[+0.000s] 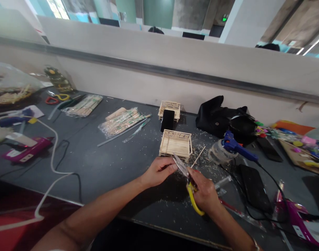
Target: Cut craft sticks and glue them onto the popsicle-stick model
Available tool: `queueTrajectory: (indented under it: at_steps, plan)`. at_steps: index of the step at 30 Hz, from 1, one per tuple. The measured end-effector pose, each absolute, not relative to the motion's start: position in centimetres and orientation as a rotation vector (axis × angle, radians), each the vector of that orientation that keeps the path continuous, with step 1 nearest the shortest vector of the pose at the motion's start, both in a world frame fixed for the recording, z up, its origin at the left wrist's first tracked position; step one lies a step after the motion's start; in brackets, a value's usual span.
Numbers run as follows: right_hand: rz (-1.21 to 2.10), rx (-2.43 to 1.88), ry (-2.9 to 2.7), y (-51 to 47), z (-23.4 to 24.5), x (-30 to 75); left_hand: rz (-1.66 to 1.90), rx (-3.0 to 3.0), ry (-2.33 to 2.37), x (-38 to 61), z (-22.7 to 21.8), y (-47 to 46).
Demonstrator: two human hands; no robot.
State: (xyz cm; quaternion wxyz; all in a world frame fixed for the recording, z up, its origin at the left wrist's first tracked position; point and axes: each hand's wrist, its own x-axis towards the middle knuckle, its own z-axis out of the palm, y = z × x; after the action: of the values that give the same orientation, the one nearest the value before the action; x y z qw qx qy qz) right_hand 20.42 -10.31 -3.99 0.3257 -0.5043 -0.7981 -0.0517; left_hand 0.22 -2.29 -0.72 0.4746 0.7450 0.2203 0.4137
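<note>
A dark grey table [86, 150], speckled with pale scraps, runs along a low white partition [122, 45]; beyond are concrete columns and a green lit sign [224, 17]. At far left, a clear bag [7, 71] holds wooden pieces [14, 96]; two clear packs [84, 105] [122, 122] contain sticks. A blue glue gun [236, 146] lies across a clear jar [217, 153]. In the middle sits a small railed wooden model [175, 146], just beyond the hands. The right hand [205, 190] is wrapped around yellow-handled cutters [192, 200]. The left hand's [158, 171] thumb and forefinger nearly meet at the blades; whether they grip anything cannot be told.
</note>
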Motion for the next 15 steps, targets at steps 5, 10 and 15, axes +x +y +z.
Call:
queueTrajectory:
  at_steps: [5,10,15]
  plan:
    - [-0.123,-1.313,-2.072,-10.0,-3.5,20.3,1.017,1.771,0.527,0.2,-0.9,-2.2]
    - [-0.223,-1.338,-2.08,-9.9,-2.9,20.2,1.112,1.791,0.506,0.3,-1.7,-2.0]
    - [-0.324,-1.388,-2.093,-10.0,-2.6,20.2,1.144,1.814,0.523,0.4,-1.9,-1.8]
